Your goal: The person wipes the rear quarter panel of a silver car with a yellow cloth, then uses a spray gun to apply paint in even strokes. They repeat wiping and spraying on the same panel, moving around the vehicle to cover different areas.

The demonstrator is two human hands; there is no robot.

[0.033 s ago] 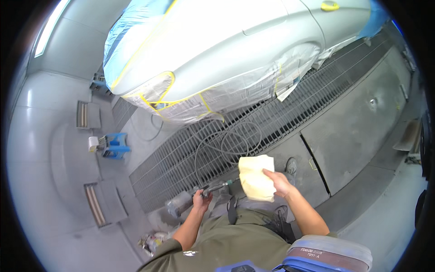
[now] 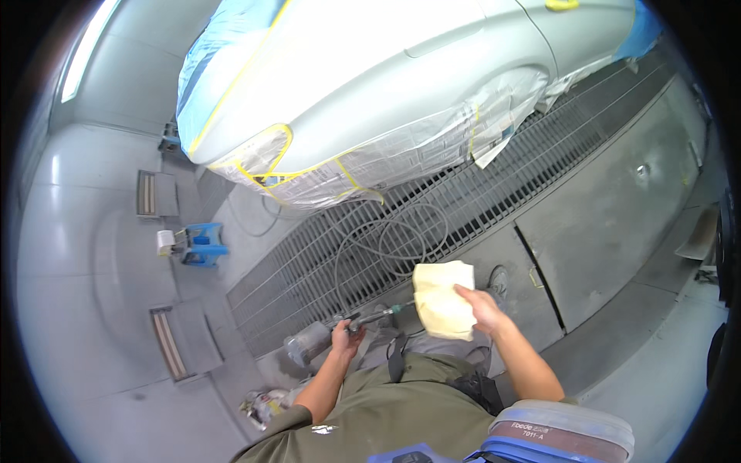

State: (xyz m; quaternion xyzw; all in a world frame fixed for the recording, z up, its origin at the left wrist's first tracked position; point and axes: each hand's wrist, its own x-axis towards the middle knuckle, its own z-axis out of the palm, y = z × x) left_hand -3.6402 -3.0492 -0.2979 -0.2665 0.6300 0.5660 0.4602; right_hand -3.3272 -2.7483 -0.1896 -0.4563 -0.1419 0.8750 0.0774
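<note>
My left hand point(image 2: 344, 339) is closed round the grip of a spray gun point(image 2: 369, 318), held low in front of my body. The gun's translucent grey cup point(image 2: 307, 344) points out to the left, and a green fitting shows at its hose end. In my right hand point(image 2: 485, 310) is a folded, pale yellow cloth point(image 2: 444, 299), pinched at its right edge. The cloth hangs apart from the gun. Ahead stands a light-coloured car point(image 2: 370, 85), its lower side masked with newspaper point(image 2: 401, 162) and yellow tape.
A coiled air hose point(image 2: 394, 231) lies on the floor grating point(image 2: 301, 262) between me and the car. Blue sheeting point(image 2: 212, 73) wraps one end of the car. A blue stool point(image 2: 204, 245) stands at the left. My shoe point(image 2: 498, 282) is on the metal floor plate point(image 2: 617, 231).
The whole view has shifted slightly, with the floor and stool now a little farther right. Both hands keep their holds on the spray gun and the cloth.
</note>
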